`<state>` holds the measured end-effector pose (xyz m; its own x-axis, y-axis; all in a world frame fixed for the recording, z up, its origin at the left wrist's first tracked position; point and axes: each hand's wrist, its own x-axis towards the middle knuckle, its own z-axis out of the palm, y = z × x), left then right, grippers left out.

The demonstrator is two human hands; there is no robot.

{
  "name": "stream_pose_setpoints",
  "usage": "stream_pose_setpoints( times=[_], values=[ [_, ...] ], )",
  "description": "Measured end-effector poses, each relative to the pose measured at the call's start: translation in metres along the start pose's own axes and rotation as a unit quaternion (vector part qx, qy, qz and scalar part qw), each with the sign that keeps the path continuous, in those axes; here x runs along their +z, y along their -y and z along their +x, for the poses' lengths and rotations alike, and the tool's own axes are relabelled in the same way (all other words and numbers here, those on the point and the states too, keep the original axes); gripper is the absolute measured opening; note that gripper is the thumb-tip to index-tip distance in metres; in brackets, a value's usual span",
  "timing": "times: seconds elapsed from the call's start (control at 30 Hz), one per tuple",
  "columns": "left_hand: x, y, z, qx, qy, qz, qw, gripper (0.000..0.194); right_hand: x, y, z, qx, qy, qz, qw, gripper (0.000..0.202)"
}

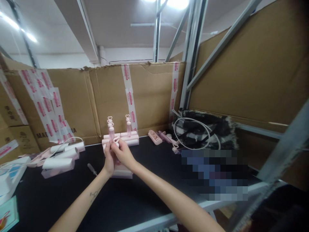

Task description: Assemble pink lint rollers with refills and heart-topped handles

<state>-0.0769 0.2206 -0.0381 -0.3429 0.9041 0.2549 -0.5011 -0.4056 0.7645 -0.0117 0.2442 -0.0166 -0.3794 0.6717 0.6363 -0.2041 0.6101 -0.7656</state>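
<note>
My left hand (109, 159) and my right hand (123, 155) meet above the middle of the black table. The fingers of both are closed around a small pale pink piece with a loop-shaped top (116, 140); its lower part is hidden by my fingers. Just behind stand slim pink see-through bottles with heart-shaped tops, one on the left (111, 132) and one on the right (128, 129). They rise by a stack of pink and white cases (130, 141). Below my hands lies another pale pink case (123, 173), partly covered.
White and pink cylinders (59, 163) lie at the left. A clear dropper-like stick (91, 169) is near my left wrist. Further right are an open pink case (155, 137) and a coiled white cable (193, 133). Cardboard (154, 96) walls the back; a metal post (190, 61) stands right.
</note>
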Motion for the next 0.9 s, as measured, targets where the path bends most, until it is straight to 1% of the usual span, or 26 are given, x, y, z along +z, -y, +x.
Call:
stream_pose_setpoints(
  times=[0.1,0.37,0.77,0.9],
  values=[
    [0.0002,0.0007,0.0007,-0.001,-0.008,-0.002,1.0,0.051,-0.0002,-0.0006,-0.0001,-0.003,0.002,-0.004,1.0,0.016],
    [-0.001,0.0005,0.0012,0.007,0.003,0.001,1.0,0.053,-0.0003,0.0003,0.0,-0.003,-0.001,-0.003,1.0,0.014],
    [-0.0015,0.0001,-0.0005,-0.019,0.009,0.015,1.0,0.057,0.0,0.0018,-0.0001,0.004,-0.006,0.002,1.0,0.013],
    [-0.0025,0.0024,0.0004,-0.014,0.005,0.013,1.0,0.056,0.0001,0.0005,-0.0005,0.012,-0.006,-0.009,1.0,0.014]
  ],
)
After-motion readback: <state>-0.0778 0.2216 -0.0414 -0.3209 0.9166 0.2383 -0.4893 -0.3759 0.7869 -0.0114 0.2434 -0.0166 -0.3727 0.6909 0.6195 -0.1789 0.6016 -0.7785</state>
